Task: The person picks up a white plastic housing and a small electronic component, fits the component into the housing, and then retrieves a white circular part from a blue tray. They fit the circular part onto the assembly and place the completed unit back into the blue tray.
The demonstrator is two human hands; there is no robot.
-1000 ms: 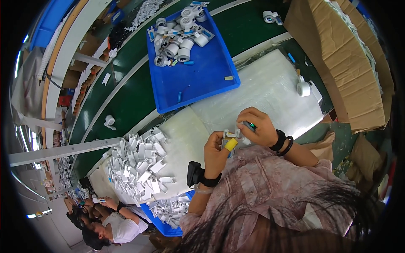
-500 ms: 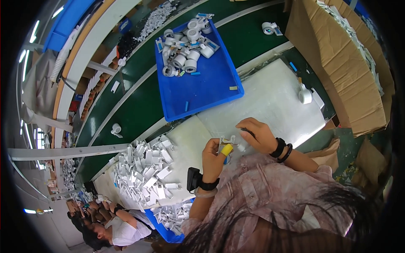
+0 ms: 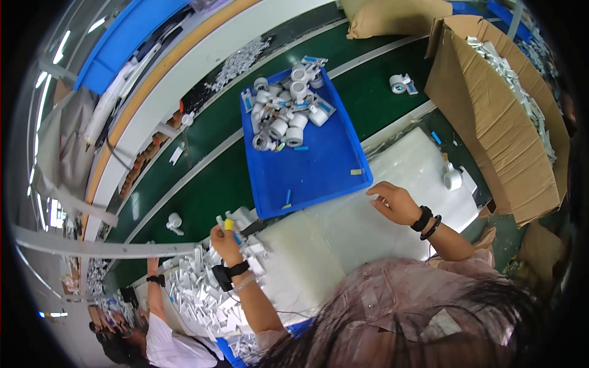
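My left hand [image 3: 227,244], with a yellow cover on one fingertip, is at the far side of the pile of white plastic parts [image 3: 205,288]. Its fingers are closed on a white plastic part [image 3: 219,221], mostly hidden by the hand. My right hand [image 3: 397,205] hovers over the pale, plastic-covered work surface [image 3: 343,239], thumb and fingers slightly apart and nothing visible between them. Beyond my hands, a blue tray [image 3: 307,178] holds several round white assemblies [image 3: 294,122] heaped at its far end.
An open cardboard box [image 3: 491,122] of white pieces stands at the right. Single white assemblies lie on the green conveyor [image 3: 402,84] and near the work surface's right end [image 3: 452,178]. A metal bar [image 3: 110,246] crosses at left, near a co-worker's outstretched arm [image 3: 157,294].
My left hand has moved left and away from me to the pile. My right hand has shifted slightly right and loosened. The co-worker's arm now reaches toward the conveyor.
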